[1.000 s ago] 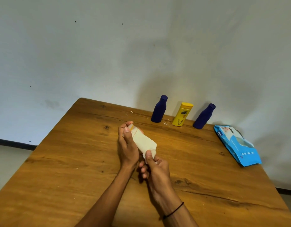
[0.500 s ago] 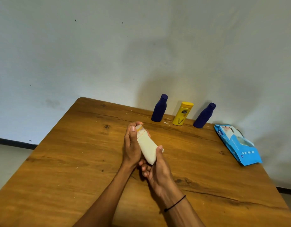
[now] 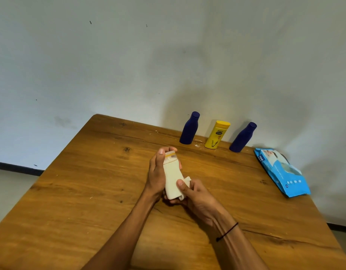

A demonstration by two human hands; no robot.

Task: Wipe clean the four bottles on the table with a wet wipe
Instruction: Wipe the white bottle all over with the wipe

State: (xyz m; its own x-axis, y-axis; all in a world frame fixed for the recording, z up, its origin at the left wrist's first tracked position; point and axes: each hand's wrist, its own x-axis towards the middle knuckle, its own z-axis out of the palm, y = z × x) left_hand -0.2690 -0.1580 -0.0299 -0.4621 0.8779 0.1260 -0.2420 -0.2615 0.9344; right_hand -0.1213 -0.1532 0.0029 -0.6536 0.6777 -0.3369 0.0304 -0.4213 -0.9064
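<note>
My left hand (image 3: 157,172) grips a cream-white bottle (image 3: 172,175) near its capped top, holding it above the middle of the wooden table (image 3: 90,191). My right hand (image 3: 195,193) holds a white wet wipe (image 3: 185,182) against the bottle's lower end, thumb on top. Two dark blue bottles (image 3: 189,128) (image 3: 243,137) and a yellow bottle (image 3: 216,135) stand upright in a row at the table's far edge by the wall.
A blue pack of wet wipes (image 3: 283,172) lies at the table's right edge. The wall rises directly behind the row of bottles. The floor shows past the table's left side.
The white bottle has turned in my left hand to stand more upright. My right hand with the wipe has slid along its lower end.
</note>
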